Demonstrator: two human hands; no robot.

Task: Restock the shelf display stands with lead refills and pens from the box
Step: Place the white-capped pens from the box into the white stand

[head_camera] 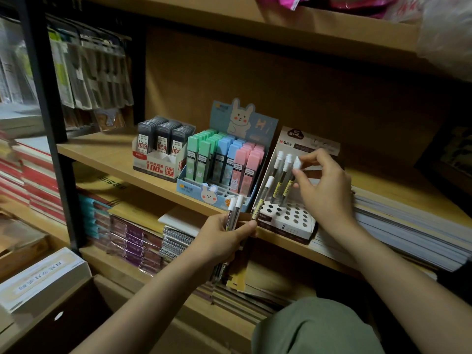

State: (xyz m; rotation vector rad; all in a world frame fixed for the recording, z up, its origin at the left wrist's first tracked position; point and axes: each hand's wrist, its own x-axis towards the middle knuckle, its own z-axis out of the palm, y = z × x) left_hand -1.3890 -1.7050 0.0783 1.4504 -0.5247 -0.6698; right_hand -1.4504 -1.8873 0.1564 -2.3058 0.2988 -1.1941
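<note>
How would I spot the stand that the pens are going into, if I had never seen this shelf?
Find the middle wooden shelf, where three display stands sit in a row. The pen stand is the rightmost one, beside the pastel bunny stand, and the right hand reaches over it. Unlike its neighbours, it has a white base dotted with round holes, a few holding upright white-capped pens.

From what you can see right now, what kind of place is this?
Most likely a stationery shop, or its stockroom. Retail display stands of lead refills and pens sit on a wooden shelf, packaged goods hang on the left, and notebooks are stacked below.
</note>
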